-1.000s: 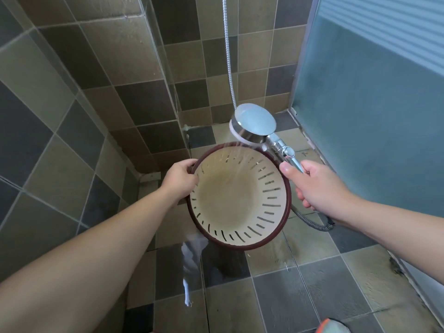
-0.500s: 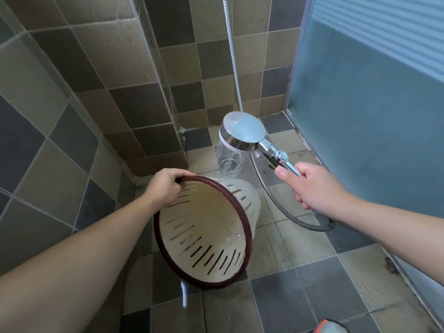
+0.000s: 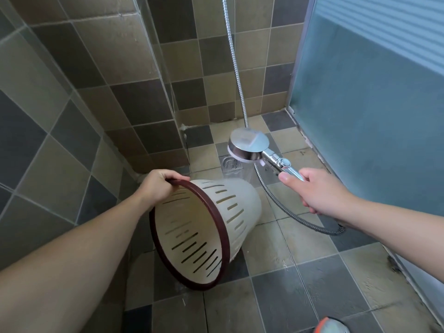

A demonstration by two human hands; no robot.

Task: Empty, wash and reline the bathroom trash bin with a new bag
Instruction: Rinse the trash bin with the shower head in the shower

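The cream slotted trash bin [image 3: 230,207] with a dark red rim hangs tipped on its side above the tiled floor, its mouth facing me and down-left. My left hand [image 3: 158,188] grips the top of that rim. My right hand [image 3: 317,193] holds the handle of a chrome shower head [image 3: 248,144], which sits above and to the right of the bin's base. A faint spray falls from the head onto the outside of the bin near its bottom. The bin is empty inside.
A metal floor drain [image 3: 230,163] lies behind the bin. The shower hose [image 3: 283,207] loops across the floor tiles under my right arm. A frosted glass door [image 3: 372,116] closes the right side; tiled walls stand left and behind. An orange-and-grey object [image 3: 332,326] shows at the bottom edge.
My left hand has turned the bin from facing up at me onto its side and lowered it. The shower head moved right and back, so the spray now hits the bin's outside.
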